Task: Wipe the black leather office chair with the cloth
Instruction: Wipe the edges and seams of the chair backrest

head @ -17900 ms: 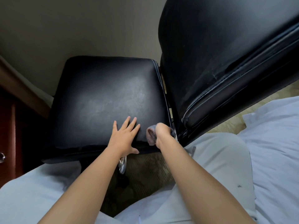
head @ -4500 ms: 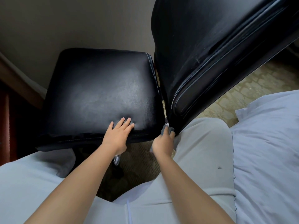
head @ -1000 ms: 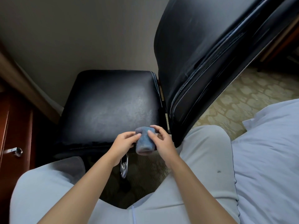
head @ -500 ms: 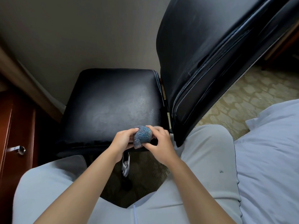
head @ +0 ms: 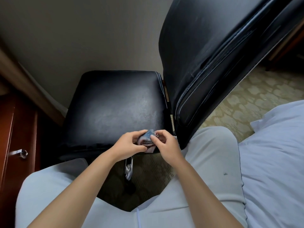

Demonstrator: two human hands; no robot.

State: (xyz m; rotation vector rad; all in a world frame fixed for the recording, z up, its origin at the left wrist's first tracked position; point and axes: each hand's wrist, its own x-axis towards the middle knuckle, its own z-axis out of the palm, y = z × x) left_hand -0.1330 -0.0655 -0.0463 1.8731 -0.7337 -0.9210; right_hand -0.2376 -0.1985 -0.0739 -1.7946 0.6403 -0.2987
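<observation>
Knees in pale trousers fill the bottom of the head view, and both forearms reach forward from them to meet just above the near edge of the chair seat. Left hand and right hand are both curled around the cloth, a small bunched blue-grey wad held between them; the left thumb and fingertips pinch its left side, and the right thumb and forefinger pinch its upper right edge. The wad is lifted clear of the leather, or at most barely above it; contact cannot be made out. My reading is that the cloth is being refolded or turned to a fresh face before wiping goes on. What the next stroke depends on: the seat lies directly ahead of and below the fingers, stretching away toward the wall, while the tall backrest rises to the right, its lower corner just beside the right hand. So the right hand is the nearer one for the backrest, and either hand could press the wad down onto the seat, whose dull greyish middle patch sits just beyond the knuckles. To the far left stands a reddish wooden cabinet; to the right lies white bedding.
</observation>
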